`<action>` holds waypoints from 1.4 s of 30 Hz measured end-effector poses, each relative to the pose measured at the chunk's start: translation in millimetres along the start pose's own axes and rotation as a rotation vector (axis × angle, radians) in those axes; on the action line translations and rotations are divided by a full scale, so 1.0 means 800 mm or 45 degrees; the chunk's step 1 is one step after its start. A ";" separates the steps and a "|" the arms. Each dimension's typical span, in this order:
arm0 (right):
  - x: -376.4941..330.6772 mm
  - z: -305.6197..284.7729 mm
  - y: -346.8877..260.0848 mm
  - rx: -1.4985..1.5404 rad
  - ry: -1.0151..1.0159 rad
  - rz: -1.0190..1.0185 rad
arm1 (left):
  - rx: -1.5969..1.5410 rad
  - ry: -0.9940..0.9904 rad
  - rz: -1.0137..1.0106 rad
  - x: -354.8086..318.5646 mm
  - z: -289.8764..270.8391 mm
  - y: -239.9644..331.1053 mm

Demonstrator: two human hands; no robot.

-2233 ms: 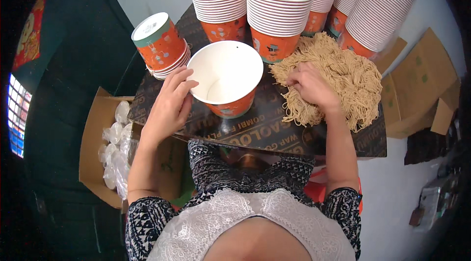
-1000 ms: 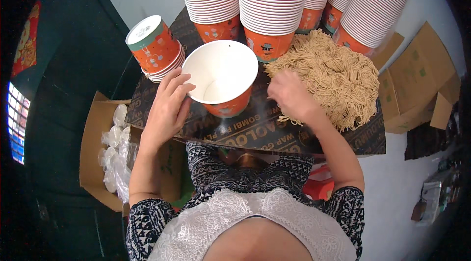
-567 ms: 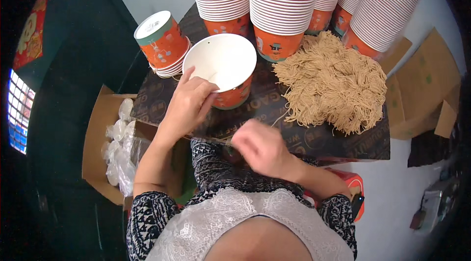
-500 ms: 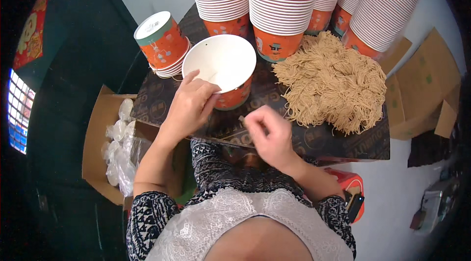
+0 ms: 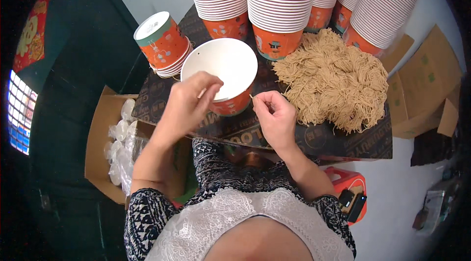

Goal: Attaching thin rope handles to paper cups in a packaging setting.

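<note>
A white-lined orange paper bucket (image 5: pixel 233 104) stands upright in front of me, its open mouth toward me. My left hand (image 5: pixel 189 104) is over its near left rim, thumb and fingertips drawn together in a pinch; whether a string end is between them is too small to tell. Just right of the bucket, my right hand (image 5: pixel 274 116) pinches a short tan string end (image 5: pixel 252 97) close to the bucket's side. A small dark hole shows in the bucket's far left wall. Right of it lies a big heap of tan strings (image 5: pixel 333 82).
Tall stacks of paper buckets (image 5: pixel 279 13) line the table's back. Upside-down buckets (image 5: pixel 164 47) stand at the left on the dark table (image 5: pixel 353 145). A carton with clear plastic pieces (image 5: pixel 120 150) sits below left; a cardboard box (image 5: pixel 424 84) is at right, a red stool (image 5: pixel 351 182) below.
My left hand has come off its hold on the bucket's rim and pinches over it. My right hand has risen slightly and turned, bringing the string end beside the bucket.
</note>
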State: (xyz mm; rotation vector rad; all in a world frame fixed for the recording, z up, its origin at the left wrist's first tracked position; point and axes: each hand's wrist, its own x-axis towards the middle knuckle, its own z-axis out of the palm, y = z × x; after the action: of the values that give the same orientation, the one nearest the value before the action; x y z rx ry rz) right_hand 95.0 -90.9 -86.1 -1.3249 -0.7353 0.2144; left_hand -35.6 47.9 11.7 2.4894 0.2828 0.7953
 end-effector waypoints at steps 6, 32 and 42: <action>0.009 0.002 -0.001 -0.022 -0.035 0.015 | -0.183 -0.545 -0.202 0.060 -0.017 -0.014; 0.016 0.015 -0.001 -0.124 -0.040 -0.048 | -0.290 -0.949 -0.203 0.090 0.018 -0.029; -0.029 -0.011 -0.042 -0.502 -0.371 -0.474 | -0.386 -0.800 -0.375 0.079 0.012 -0.039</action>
State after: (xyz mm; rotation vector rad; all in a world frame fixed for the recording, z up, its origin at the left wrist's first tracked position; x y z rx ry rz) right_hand 74.2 -118.9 -63.9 -1.5124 -1.3057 -0.0436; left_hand 19.9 92.4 19.2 2.2011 0.2660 -0.0745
